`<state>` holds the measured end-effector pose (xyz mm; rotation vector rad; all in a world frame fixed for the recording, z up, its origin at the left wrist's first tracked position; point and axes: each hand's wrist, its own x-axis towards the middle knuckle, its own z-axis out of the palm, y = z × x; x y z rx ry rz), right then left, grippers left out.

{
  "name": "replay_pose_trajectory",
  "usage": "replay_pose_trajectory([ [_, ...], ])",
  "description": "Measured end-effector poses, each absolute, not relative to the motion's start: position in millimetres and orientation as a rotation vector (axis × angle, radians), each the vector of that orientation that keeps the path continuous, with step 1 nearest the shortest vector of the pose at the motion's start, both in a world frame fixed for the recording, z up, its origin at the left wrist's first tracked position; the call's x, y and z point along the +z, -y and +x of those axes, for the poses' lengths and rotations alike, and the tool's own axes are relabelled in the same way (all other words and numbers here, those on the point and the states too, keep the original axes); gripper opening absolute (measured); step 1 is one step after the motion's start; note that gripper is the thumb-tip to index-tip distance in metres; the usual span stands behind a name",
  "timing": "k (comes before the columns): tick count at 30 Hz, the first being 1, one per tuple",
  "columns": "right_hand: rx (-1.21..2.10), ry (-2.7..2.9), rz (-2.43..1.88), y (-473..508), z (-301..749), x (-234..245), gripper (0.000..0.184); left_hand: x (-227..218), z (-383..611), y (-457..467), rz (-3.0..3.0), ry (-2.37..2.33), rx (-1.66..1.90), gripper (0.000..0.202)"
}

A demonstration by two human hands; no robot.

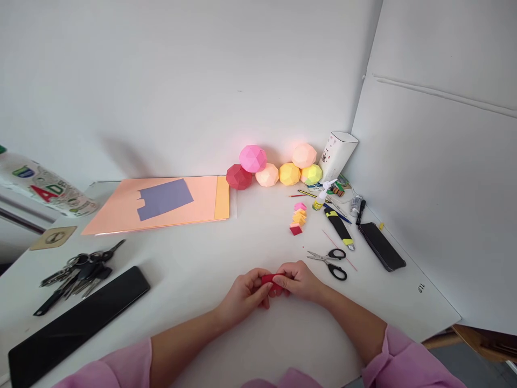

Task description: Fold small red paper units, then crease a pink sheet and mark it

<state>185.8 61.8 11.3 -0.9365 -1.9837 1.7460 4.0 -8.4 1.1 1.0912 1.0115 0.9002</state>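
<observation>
A small red piece of paper [268, 278] is pinched between both hands, low over the front of the white table. My left hand [248, 291] grips its left side, thumb on top. On the right side my right hand [298, 280] has its thumb pressed down on the paper, fingers curled beneath. Just beyond the hands, to the right, lie scissors [329, 261] with black handles, blades apart. A short row of small folded paper pieces [299, 218] in pink, orange and red stretches away behind them.
Faceted paper balls [253, 159] stand along the wall. Beside them are a glue bottle [321, 198], a utility knife [338, 226] and a black case [382, 246]. Leftward lie paper sheets [125, 205], keys [86, 269], a black phone-like slab [81, 326] and a spray can [44, 186].
</observation>
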Motion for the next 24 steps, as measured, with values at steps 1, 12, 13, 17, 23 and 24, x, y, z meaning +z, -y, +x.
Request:
replay_pose_trajectory([
  [1,1.748,1.983,-0.936,-61.8,185.7,11.2,0.033,0.9,4.0,8.4,1.095,-1.016,0.899,0.031],
  [12,1.736,1.983,-0.935,-62.3,185.8,9.6,0.034,-0.4,4.4,9.1,1.135,-1.073,0.894,0.036],
  [13,1.738,1.980,-0.931,-62.4,185.8,9.4,0.034,0.3,4.5,9.1,1.135,-1.075,0.889,0.036],
  [17,1.748,1.979,-0.922,-62.6,185.5,9.8,0.034,4.2,4.7,8.6,1.131,-1.052,0.882,0.033],
  [23,1.744,1.978,-0.944,-62.6,184.7,11.3,0.034,4.4,4.9,8.2,1.090,-0.993,0.896,0.030],
  [24,1.744,1.976,-0.948,-62.6,184.8,10.8,0.034,3.9,4.9,8.4,1.090,-0.998,0.891,0.031],
])
